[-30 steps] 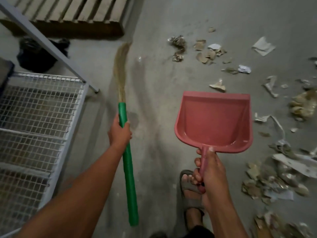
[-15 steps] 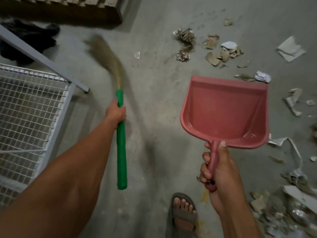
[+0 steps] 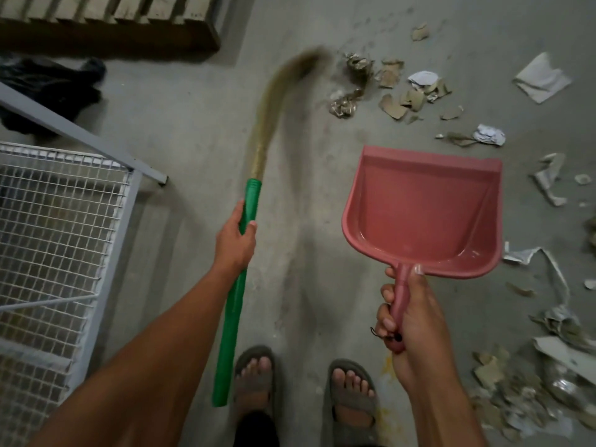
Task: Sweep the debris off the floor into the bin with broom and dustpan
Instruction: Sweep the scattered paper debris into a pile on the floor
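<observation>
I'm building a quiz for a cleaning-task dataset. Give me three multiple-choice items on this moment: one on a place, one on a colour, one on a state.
1. Where is the wire-mesh rack?
A. on the person's left
B. on the person's right
C. ahead, beyond the scraps

2. What colour is the broom handle?
A. red
B. green
C. blue

3. What does the dustpan hold?
A. paper scraps
B. water
C. nothing visible

Key: 1 A, it fills the left edge; 2 B, the left hand grips a green shaft; 2's neighbour 3 C, the pan in the right hand shows bare.

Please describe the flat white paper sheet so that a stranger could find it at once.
Look at the concrete floor beyond the pink dustpan. Far right lies the white paper sheet, alone, flat and larger than the torn brown scraps left of it.
</observation>
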### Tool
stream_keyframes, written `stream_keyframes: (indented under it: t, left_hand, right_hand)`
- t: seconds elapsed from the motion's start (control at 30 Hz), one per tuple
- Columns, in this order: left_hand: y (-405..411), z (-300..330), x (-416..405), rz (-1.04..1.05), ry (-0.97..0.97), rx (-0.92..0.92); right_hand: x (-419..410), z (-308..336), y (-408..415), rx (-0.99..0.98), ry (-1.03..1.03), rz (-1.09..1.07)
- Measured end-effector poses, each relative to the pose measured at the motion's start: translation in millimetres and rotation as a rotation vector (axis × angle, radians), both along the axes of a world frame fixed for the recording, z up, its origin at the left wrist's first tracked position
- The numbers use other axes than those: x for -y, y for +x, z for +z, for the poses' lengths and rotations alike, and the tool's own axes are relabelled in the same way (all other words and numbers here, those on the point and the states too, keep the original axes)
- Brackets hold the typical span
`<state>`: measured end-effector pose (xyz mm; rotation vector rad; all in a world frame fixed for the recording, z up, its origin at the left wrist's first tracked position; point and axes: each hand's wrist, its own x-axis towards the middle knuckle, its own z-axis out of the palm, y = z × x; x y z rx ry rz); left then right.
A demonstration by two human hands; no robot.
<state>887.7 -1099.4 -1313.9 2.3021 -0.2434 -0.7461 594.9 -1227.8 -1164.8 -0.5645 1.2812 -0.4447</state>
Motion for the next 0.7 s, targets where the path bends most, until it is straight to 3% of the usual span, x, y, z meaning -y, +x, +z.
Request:
stream_keyframes:
  t: [0.17, 0.37, 0.5, 0.7]
  left_hand:
    - [7, -14, 36, 0.023, 0.180, -0.049]
    - [-32, -7, 73, -0.412, 0.243, -0.010]
    - [-50, 5, 69, -0.661, 0.131, -0.025]
    - [-46, 24, 42, -0.533, 0.012, 0.002]
  right_hand:
    - [8, 0, 6, 0.005, -0.020, -0.016]
    - [9, 2, 11, 0.016, -0.025, -0.047]
    - [8, 6, 9, 0.007, -0.035, -0.075]
    - [12, 10, -17, -0.026, -0.051, -0.194]
